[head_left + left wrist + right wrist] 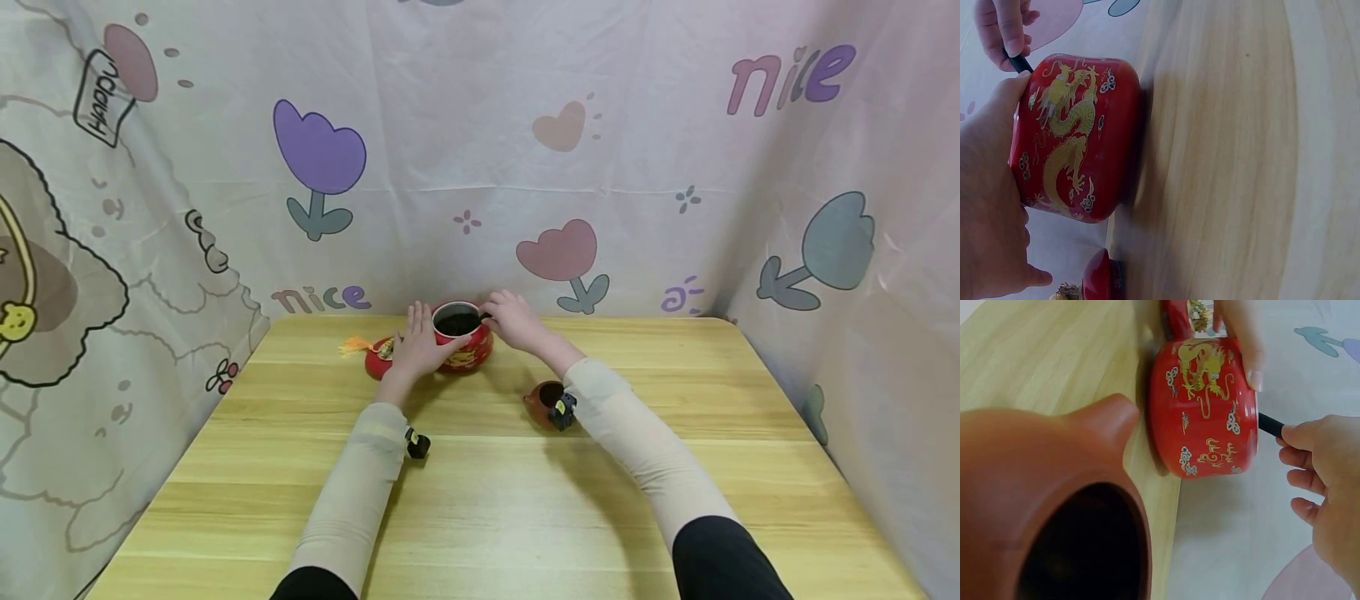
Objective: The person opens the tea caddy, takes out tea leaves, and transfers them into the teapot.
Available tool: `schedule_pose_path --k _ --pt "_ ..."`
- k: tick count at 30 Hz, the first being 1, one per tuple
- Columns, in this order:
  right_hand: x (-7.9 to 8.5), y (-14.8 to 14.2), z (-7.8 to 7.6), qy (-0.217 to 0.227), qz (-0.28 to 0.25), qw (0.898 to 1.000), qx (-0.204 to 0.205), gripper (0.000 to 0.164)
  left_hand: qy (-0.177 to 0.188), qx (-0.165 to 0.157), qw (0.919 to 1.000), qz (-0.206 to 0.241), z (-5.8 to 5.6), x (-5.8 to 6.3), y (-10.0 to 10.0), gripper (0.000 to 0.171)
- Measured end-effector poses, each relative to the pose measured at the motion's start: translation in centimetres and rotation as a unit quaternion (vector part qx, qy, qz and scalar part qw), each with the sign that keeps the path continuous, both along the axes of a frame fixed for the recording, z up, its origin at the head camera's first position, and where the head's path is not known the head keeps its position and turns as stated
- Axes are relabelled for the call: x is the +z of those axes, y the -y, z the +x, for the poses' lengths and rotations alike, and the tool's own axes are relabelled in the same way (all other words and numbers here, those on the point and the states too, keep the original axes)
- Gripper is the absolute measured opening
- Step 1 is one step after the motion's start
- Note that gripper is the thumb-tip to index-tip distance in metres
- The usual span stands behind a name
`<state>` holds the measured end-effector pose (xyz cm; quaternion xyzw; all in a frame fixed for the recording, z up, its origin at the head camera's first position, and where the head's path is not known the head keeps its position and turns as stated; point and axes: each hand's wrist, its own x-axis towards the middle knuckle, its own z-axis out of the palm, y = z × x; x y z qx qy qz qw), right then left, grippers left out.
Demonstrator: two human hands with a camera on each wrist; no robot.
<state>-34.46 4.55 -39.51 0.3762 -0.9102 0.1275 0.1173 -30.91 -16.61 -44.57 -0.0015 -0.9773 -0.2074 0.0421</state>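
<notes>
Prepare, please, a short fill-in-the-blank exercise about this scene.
1. The red jar is decorated with a golden ____.
2. The left hand touches the jar; the right hand holds a stick coloured ____.
3. The lid lies nearer to the ____ hand.

Missing words: dragon; black; left.

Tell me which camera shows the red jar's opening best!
The head view: it looks down into the jar, so you can see its dark opening. Both wrist views show the jar bigger, but from the side, with gold dragon pictures; neither lets you see into the opening.
</notes>
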Motion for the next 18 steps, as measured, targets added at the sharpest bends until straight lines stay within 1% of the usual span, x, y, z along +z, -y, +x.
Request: schedule_pose_path --k 3,5,10,14,18 --pt "0.0 -0.2 -0.1 0.027 -0.033 0.999 0.002 0.025 0.003 0.001 1.0 0.001 0.0 0.0 0.0 0.122" --pt "0.0 -0.4 -0.2 0.052 -0.062 0.997 0.002 0.024 0.003 0.001 1.0 0.0 0.0 -0.1 0.0 0.122" --pt "-0.2 -1.1 -0.3 0.115 -0.129 0.985 -0.008 0.021 0.0 0.0 1.0 0.001 0.1 0.0 0.0 0.123" --pt "-0.4 -1.7 -0.4 0.132 -0.158 0.978 -0.026 0.021 0.001 0.0 1.0 0.003 0.0 0.1 0.1 0.123" --pt "-0.7 -2.4 -0.5 0.132 -0.169 0.976 -0.038 0.022 0.0 0.002 1.0 0.003 0.0 -0.1 0.1 0.123"
